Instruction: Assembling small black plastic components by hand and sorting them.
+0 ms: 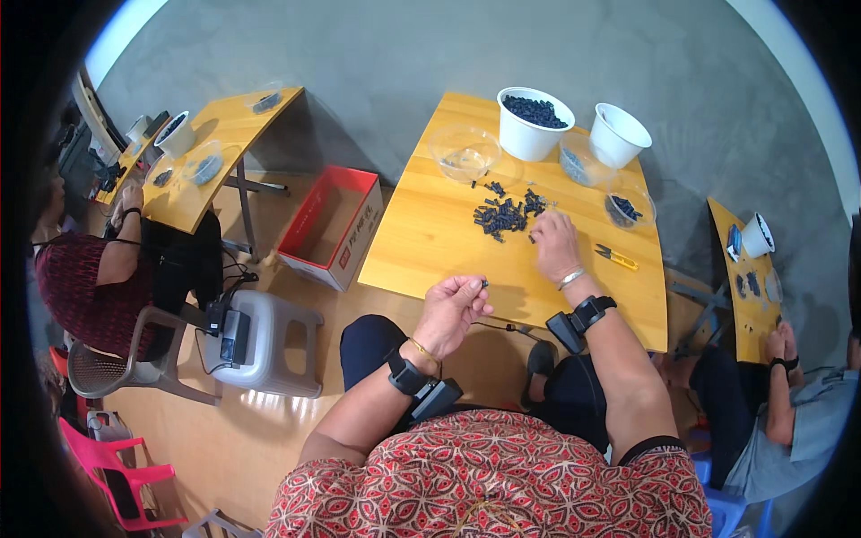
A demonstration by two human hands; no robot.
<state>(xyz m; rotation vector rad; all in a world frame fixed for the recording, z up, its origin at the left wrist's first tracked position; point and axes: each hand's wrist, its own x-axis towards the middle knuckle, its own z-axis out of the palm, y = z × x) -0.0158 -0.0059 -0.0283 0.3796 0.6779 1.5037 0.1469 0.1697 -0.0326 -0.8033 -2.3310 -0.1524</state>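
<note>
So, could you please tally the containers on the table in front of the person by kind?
White buckets: 2, one full of dark pieces, one beside it.
Clear plastic bowls: 3, at and.
Total: 5 containers.

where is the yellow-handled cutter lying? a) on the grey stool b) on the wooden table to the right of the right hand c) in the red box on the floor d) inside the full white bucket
b: the yellow-handled cutter lies flat on the wooden table, just right of the right hand, which rests by the pile of small dark parts.
</note>
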